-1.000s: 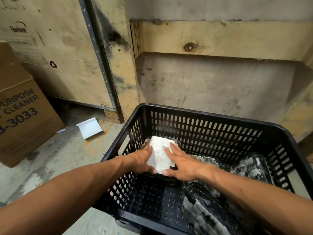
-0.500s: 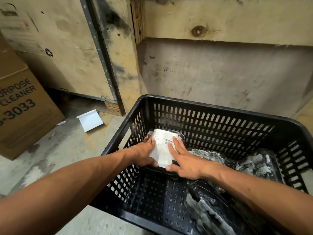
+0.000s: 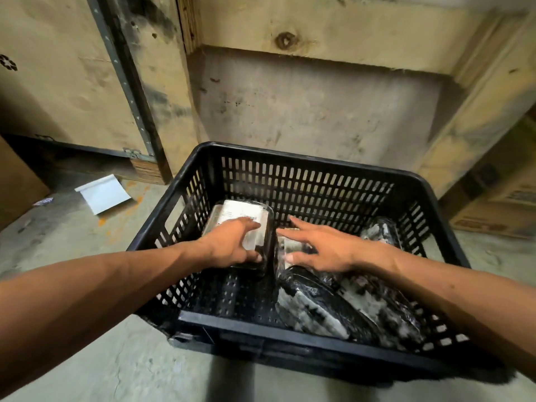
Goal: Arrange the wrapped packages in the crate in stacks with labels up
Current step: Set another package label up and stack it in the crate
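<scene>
A black slotted crate stands on the concrete floor. In its far left corner lies a wrapped package with its white label up. My left hand rests on top of it, thumb against its near edge. My right hand has its fingers spread and hovers just right of that package, over another wrapped package. Several more dark wrapped packages lie jumbled along the crate's right side, one leaning in the far right corner.
Plywood walls and a wooden beam rise right behind the crate. A white sheet lies on the floor at left, next to a brown carton. More cartons stand at right. The crate's near left floor is bare.
My right hand has come off the labelled package and moved right, fingers spread. My left hand stays on the package. The camera has moved closer and shifted right.
</scene>
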